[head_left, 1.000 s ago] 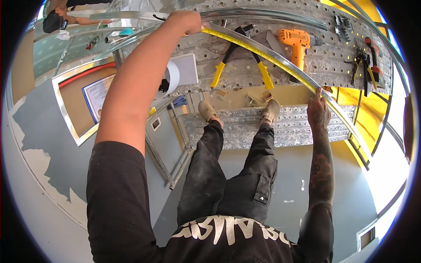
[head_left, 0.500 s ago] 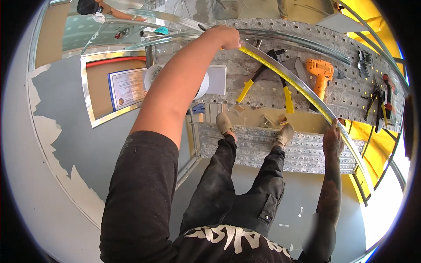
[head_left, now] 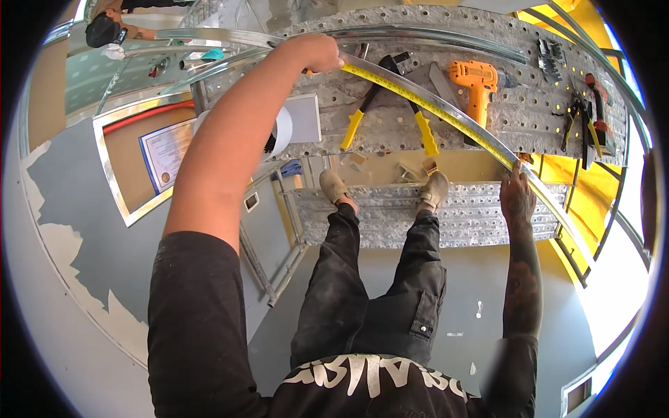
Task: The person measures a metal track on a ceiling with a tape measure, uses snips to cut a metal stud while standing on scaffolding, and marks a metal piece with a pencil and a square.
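A long thin metal profile [head_left: 566, 221] lies slantwise across my view, with the yellow blade of a tape measure [head_left: 432, 108] stretched along it. My left hand [head_left: 313, 53] is closed around the profile and the tape at the upper left end of the blade. Its fingers hide most of what lies beneath; a bit of orange shows below. Further down the profile, my right hand [head_left: 518, 195] grips it, fingers at the lower right end of the visible blade. Under the profile lie a plier-like tool with yellow handles [head_left: 425, 134] and an orange drill [head_left: 474, 87].
Tools and profiles rest on a perforated metal platform [head_left: 529, 125]. More metal profiles [head_left: 432, 40] lie along it. Snips [head_left: 580, 118] are at the right. A lower plank [head_left: 390, 221] supports my feet. Another person's arm [head_left: 139, 33] reaches in top left. A framed wall opening [head_left: 111, 164] stands left.
My view has shifted, so the platform and tools sit further left and higher in the picture. Both hands keep their grip on the profile and tape.
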Demonstrator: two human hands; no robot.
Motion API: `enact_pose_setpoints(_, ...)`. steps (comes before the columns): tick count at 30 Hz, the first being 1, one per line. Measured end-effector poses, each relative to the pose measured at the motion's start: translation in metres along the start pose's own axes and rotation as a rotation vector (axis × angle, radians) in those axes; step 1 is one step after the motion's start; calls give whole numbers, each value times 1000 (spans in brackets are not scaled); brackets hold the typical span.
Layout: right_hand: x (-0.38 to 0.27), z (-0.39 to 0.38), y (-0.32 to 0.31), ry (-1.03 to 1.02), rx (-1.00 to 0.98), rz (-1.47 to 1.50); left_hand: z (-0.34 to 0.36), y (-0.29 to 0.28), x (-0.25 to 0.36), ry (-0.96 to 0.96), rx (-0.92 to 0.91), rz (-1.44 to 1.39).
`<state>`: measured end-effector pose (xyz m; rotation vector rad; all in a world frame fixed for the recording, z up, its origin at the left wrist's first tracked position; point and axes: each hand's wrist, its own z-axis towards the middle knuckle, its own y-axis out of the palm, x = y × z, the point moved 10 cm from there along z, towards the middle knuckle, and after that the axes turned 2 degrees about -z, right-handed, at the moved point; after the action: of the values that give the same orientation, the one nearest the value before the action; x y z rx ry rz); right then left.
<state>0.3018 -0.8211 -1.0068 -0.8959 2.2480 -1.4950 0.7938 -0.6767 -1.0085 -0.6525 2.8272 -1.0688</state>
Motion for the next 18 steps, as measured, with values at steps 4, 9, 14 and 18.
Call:
enact_pose_setpoints(4, -6, 2, -2, 9, -17, 12, 1, 0, -43, -61, -15, 61)
enact_pose_setpoints(9, -5, 0, -3, 61, -36, 40, -10, -1, -120, -201, -72, 39)
enact_pose_setpoints(14, 0, 0, 6, 56, -18, 29, -20, -20, -164, -306, 126, 91)
enact_pose_setpoints(18, 3, 1, 12, 63, -3, 6, -9, -13, -167, -313, 58, 131)
